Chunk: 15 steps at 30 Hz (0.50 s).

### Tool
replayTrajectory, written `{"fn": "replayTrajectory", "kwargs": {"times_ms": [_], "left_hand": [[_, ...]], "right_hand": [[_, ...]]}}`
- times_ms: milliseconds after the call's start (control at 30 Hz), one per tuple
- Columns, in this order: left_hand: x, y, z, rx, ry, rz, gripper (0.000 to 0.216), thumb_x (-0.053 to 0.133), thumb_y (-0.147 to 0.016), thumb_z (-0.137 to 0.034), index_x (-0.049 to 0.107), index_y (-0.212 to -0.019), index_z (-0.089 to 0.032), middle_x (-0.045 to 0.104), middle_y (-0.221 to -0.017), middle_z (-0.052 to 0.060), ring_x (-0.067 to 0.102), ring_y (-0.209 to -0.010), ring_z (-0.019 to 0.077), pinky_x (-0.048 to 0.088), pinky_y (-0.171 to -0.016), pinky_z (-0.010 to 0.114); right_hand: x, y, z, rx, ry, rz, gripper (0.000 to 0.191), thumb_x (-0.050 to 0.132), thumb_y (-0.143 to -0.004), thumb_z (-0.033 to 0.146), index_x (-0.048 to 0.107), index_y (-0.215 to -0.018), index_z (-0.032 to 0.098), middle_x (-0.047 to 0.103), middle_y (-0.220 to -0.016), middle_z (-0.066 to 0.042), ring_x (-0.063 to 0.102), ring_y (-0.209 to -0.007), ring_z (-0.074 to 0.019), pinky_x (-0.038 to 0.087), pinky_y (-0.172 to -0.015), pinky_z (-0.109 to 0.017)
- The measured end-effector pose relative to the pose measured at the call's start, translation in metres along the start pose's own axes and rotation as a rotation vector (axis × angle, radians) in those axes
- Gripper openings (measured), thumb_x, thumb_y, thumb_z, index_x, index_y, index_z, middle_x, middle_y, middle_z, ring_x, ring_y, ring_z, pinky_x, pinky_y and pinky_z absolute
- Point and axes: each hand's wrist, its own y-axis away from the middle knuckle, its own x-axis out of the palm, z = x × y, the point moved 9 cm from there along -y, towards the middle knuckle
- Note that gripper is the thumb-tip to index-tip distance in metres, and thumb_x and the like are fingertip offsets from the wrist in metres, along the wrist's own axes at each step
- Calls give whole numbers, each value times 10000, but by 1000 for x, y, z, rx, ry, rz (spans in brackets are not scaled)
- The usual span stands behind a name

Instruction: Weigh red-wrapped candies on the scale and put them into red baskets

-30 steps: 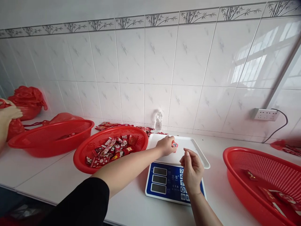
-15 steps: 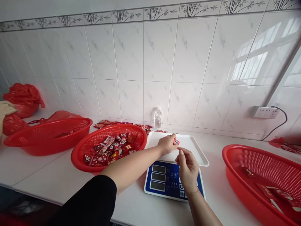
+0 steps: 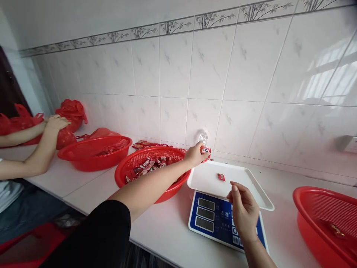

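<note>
My left hand is closed around small red-wrapped candies, held above the back left edge of the scale's white tray. On that tray lies a single red candy packet. My right hand hovers over the front of the tray and the blue keypad of the digital scale, its fingers loosely bent and apart, with nothing visible in them. Left of the scale, partly covered by my left forearm, a red plastic basket contains several wrapped sweets.
Another red basket stands further left, and one more at the right. A clear plastic bottle is by the tiled wall, near red packets. At far left, a co-worker's hands touch red plastic bags.
My left hand has moved from mid-tray to the tray's back left edge, away from my right hand. One candy packet now shows on the tray. The view has swung left, revealing a co-worker's arms.
</note>
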Motion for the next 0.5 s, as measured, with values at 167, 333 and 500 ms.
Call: {"fn": "replayTrajectory", "kwargs": {"times_ms": [167,333,500], "left_hand": [[-79,2,45,3,-127,-103,313,594,-800,-470,514,-1022,-263,649,-816,-29,590,-678,147,376,-567,223],[-175,1,131,-180,-420,-222,333,558,-832,-466,491,-1090,-265,658,-855,-6,597,-674,170,349,-542,230],[-251,4,213,-314,-729,-296,309,566,-831,-432,496,-1083,-266,656,-1006,37,599,-858,227,390,-654,276]], "right_hand": [[1,9,0,0,84,21,307,574,-849,455,657,-934,172,568,-626,8,521,-569,-121,434,-548,-244],[-2,15,-3,12,171,14,317,593,-832,465,669,-933,175,581,-639,-4,536,-576,-127,445,-550,-246],[-9,26,-6,57,251,-44,367,659,-753,511,691,-926,189,617,-631,-24,584,-570,-155,468,-544,-266]]}}
